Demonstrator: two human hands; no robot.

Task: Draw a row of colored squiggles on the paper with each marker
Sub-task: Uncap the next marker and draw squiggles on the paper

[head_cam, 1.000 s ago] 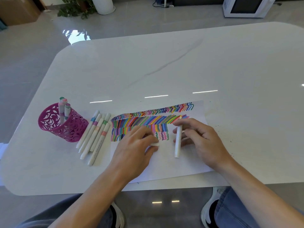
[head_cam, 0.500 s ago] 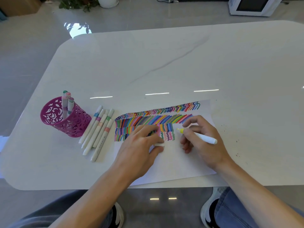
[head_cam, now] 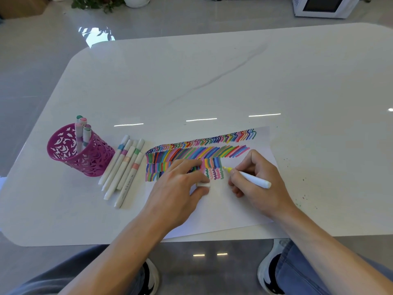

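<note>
A white sheet of paper [head_cam: 214, 211] lies near the table's front edge, its upper part filled with rows of coloured strokes and a short row of squiggles [head_cam: 214, 173]. My right hand [head_cam: 257, 182] grips a white marker [head_cam: 253, 179] with a yellow tip that touches the paper just right of the squiggles. My left hand [head_cam: 178, 188] rests on the paper and pinches a small white marker cap [head_cam: 203, 185] between thumb and fingers, covering part of the coloured rows.
Several white markers [head_cam: 122, 169] with coloured bands lie side by side left of the paper. A magenta cut-out pen cup [head_cam: 78, 152] holding several more markers stands further left. The table's front edge [head_cam: 127, 243] runs close below the paper.
My right hand turned the uncapped marker from upright-lying to a writing grip and brought its yellow tip down beside the squiggles. My left hand stayed put with the cap.
</note>
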